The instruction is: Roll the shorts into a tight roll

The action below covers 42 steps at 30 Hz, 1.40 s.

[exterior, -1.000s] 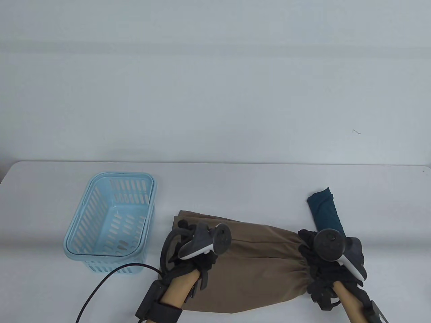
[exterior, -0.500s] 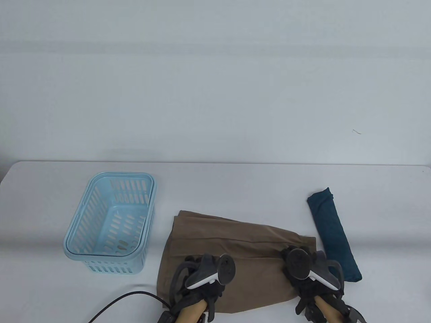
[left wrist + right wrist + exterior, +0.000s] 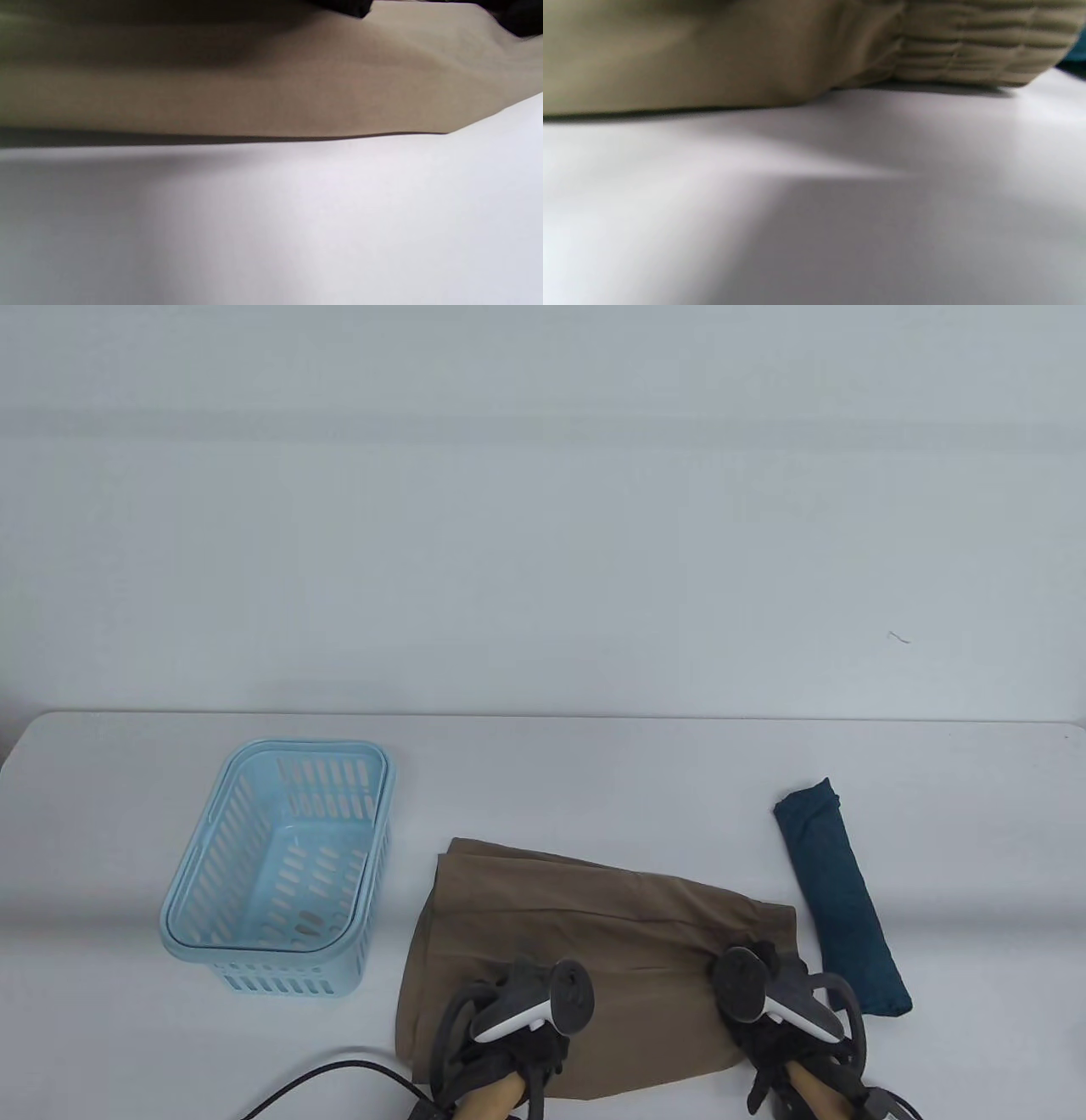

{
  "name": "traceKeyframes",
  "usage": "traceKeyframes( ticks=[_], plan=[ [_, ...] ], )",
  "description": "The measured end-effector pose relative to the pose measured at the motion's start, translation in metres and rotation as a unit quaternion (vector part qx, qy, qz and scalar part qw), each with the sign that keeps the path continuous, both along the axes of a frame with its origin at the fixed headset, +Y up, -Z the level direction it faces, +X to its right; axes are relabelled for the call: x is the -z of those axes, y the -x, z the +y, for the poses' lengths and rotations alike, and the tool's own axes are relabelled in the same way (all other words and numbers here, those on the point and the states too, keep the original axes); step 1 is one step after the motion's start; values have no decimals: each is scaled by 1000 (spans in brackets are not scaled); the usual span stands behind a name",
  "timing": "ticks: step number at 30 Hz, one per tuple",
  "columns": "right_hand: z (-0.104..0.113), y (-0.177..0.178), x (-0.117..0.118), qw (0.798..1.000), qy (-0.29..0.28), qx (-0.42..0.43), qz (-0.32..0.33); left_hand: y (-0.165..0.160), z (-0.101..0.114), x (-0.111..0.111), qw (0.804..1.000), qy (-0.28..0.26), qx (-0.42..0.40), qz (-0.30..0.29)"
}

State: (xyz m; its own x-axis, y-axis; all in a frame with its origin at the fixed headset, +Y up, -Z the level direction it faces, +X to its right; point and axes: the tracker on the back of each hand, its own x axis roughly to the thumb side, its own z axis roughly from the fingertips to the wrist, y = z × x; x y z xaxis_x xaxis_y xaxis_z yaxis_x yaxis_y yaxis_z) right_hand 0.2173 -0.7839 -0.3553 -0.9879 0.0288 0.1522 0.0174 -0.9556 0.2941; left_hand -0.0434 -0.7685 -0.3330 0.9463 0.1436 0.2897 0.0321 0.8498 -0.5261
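Note:
The brown shorts (image 3: 594, 933) lie folded on the white table (image 3: 594, 780), waistband to the right. My left hand (image 3: 501, 988) rests on the near left part of the shorts. My right hand (image 3: 755, 976) rests on the near right part, by the waistband. The trackers hide the fingers of both hands. In the left wrist view, dark fingertips (image 3: 352, 5) touch the fabric (image 3: 271, 93) at the top edge. The right wrist view shows the gathered waistband (image 3: 967, 51) on the table and no fingers.
A light blue slotted basket (image 3: 305, 746) stands at the left of the shorts. A dark teal rolled cloth (image 3: 840, 899) lies just right of my right hand. A black cable (image 3: 339, 1063) runs along the near edge at the left.
Both hands came from the far corners of the shorts back toward me, and the shorts now lie folded narrower. In the last half second the hands barely moved.

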Motion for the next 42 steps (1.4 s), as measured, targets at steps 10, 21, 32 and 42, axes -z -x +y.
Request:
traceKeyframes(
  ticks=[10,21,32,42],
  plan=[
    [5,4,1,1000,18,-7,-9,-3,7,10,1000,6,18,25],
    [13,15,-2,999,38,-14,5,-2,11,37,997,1,46,64],
    [16,26,-6,996,82,-2,35,-8,11,79,993,28,69,95],
    [18,39,-10,992,101,19,70,-21,6,111,988,27,124,84]
  ],
)
